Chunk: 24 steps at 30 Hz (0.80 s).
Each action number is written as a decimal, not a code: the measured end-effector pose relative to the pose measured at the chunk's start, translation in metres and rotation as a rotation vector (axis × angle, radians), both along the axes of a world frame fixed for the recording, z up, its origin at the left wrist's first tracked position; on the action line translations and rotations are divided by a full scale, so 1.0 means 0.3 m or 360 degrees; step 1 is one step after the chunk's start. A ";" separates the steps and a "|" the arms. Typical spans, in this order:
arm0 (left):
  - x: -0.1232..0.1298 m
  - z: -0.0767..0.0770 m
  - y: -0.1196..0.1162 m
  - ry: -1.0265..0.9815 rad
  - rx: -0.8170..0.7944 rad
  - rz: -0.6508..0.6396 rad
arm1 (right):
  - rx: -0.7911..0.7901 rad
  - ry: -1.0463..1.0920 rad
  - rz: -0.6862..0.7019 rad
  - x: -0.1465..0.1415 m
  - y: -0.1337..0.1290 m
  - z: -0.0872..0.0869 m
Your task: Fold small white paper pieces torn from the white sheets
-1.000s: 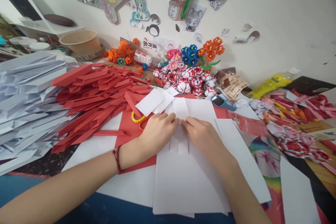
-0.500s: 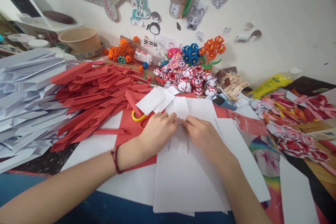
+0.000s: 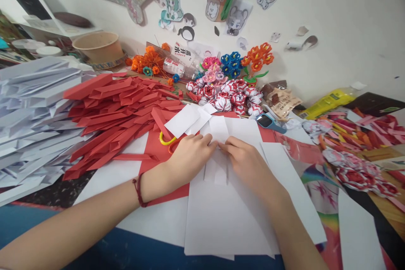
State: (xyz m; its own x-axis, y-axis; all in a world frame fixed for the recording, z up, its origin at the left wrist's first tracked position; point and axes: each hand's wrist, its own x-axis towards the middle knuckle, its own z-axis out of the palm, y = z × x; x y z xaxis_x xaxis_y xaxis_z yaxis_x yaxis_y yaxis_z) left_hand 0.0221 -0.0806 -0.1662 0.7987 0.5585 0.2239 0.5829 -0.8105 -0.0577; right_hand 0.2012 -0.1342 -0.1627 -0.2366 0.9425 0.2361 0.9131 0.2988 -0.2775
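A folded strip of white paper (image 3: 219,128) lies over white sheets (image 3: 228,223) in front of me. My left hand (image 3: 193,152) is closed, its thumb and forefinger pinching the strip's left edge. From the other side my right hand (image 3: 245,157) pinches the strip, with its fingertips close to the left thumb. The fold between the fingertips is partly hidden. Beyond my left hand, yellow scissor handles (image 3: 167,139) show beside small white paper pieces (image 3: 182,121). A red sheet (image 3: 167,190) runs beneath my left wrist.
Folded red strips (image 3: 117,118) and a heap of folded white strips (image 3: 34,122) fill the left side. Red-and-white paper flowers (image 3: 234,95) sit at the back, near a blue watch (image 3: 268,122). A yellow bottle (image 3: 329,103) lies by the wall on the right.
Both hands keep nearly the same place on the strip. The right fingers have shifted slightly, with the forefinger a little more raised. The camera view has moved slightly.
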 end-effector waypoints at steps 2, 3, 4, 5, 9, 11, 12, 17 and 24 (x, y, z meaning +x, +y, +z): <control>0.000 -0.003 0.002 0.0010 -0.0012 0.0004 | -0.0058 0.0027 0.0019 -0.001 0.002 0.000; 0.000 -0.004 0.004 0.0015 -0.0022 0.0002 | -0.0092 0.0033 0.0032 -0.002 0.003 0.000; -0.001 -0.005 0.006 0.0015 -0.0035 0.0004 | -0.0107 0.0034 0.0031 -0.002 0.003 0.001; -0.002 -0.006 0.008 0.0010 -0.0049 0.0007 | -0.0120 0.0030 0.0032 -0.004 0.004 0.003; -0.006 -0.010 0.014 -0.0036 -0.0102 0.0052 | -0.0144 -0.0028 0.0060 -0.011 0.003 0.010; -0.006 -0.012 0.015 -0.0051 -0.0114 0.0062 | -0.0129 -0.0084 0.0072 -0.015 0.001 0.012; -0.005 -0.014 0.014 -0.0057 -0.0118 0.0062 | -0.0119 -0.0116 0.0078 -0.016 0.001 0.014; 0.002 -0.015 0.010 -0.0092 -0.0147 0.0070 | -0.0084 -0.0247 0.0095 -0.026 -0.002 0.020; 0.003 -0.014 0.003 -0.0082 -0.0113 0.0041 | -0.0081 -0.0259 0.0078 -0.033 -0.006 0.012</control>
State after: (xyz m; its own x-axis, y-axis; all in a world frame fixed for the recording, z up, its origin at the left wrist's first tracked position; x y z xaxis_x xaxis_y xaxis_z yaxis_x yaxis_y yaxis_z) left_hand 0.0231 -0.0797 -0.1705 0.7724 0.5945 0.2236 0.6042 -0.7963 0.0299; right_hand 0.1913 -0.1361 -0.1592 -0.3140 0.9386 0.1431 0.9317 0.3336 -0.1435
